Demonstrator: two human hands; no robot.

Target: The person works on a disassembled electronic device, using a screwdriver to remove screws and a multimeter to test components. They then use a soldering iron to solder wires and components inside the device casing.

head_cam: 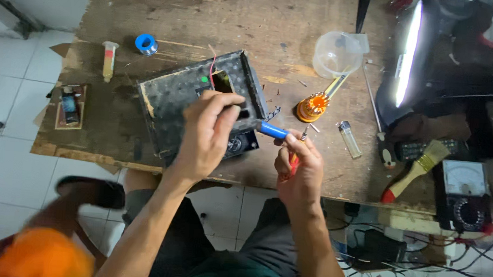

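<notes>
A battered black metal box with a square cut-out and a red wire lies on the worn wooden table. My left hand rests over its right end, fingers curled around a blue-handled tool that sticks out to the right. My right hand is just right of it at the table's front edge, closed on a thin red-handled tool with a metal tip pointing up.
On the table are a blue solder spool, a small tube, a circuit board, a clear plastic cup, an orange bit holder, a lighter, a paintbrush, a meter and a lit lamp. Cables lie on the floor at right.
</notes>
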